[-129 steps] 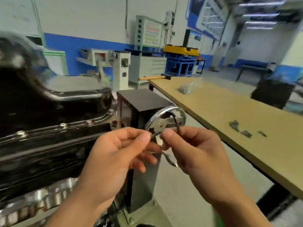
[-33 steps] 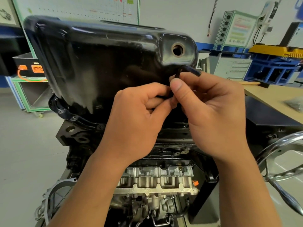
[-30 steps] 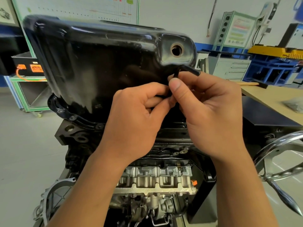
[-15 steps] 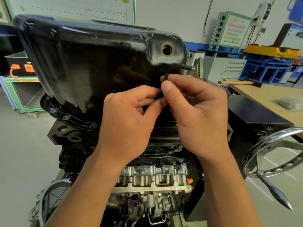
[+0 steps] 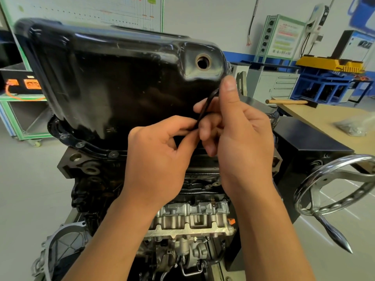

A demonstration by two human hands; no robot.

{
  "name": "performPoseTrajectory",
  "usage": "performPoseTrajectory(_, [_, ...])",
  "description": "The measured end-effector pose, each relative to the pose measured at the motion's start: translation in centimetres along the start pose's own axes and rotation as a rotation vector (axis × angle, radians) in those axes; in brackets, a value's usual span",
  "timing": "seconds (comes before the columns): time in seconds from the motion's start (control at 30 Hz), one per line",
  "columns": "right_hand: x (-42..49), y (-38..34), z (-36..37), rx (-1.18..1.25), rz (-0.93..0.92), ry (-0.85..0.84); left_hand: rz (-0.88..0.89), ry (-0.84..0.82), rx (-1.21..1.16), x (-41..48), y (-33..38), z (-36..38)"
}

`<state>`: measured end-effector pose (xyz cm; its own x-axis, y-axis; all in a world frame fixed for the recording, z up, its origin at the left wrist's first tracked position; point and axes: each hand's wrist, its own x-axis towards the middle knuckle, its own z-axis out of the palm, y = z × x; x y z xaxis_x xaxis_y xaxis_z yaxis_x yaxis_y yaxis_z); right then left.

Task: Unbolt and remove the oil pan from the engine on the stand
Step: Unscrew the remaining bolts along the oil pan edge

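Biggest hazard: dropping the black oil pan (image 5: 113,84), filling the upper centre of the frame and seated flange-down on the engine (image 5: 192,222), once freed of its last bolts with neither hand under it. Next: barking knuckles on the pan wall, or on the chrome handwheel (image 5: 334,185) at lower right, on a sudden bolt release. Then: fumbling the thin black hex key (image 5: 205,110), pinched at its lower end by the left hand (image 5: 160,161) and wrapped near its upper bend by the curled fingers of the right hand (image 5: 241,138), thumb raised. Probably lost among the engine castings below. Smallest: rounding a flange bolt (image 5: 113,154) through a shallow or tilted seating.

Open floor at left and lower right. Tan workbench (image 5: 324,118) at right, handy for setting the pan down. Tight along the flange rim at left centre, overhung by the pan wall, so probably short key swings only.
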<state>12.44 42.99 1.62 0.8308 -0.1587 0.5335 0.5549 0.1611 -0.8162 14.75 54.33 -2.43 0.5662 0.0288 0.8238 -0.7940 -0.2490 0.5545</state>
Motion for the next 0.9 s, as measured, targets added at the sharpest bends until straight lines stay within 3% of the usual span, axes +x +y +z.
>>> performPoseTrajectory(0.17, [-0.2,-0.8,-0.2,-0.064,0.165,-0.143,-0.009,-0.057,0.028,-0.4,0.1,0.0])
performPoseTrajectory(0.47, [-0.8,0.2,0.5,-0.176,-0.131,-0.125,-0.016,-0.063,0.058,0.0,0.5,-0.5])
performPoseTrajectory(0.7, [-0.7,2.2,-0.5,-0.143,-0.236,0.03,-0.108,-0.172,0.045,-0.5,0.3,-0.8])
performPoseTrajectory(0.9, [-0.8,2.6,-0.4,-0.29,-0.345,-0.07,-0.138,-0.211,-0.069,-0.5,0.9,-1.8])
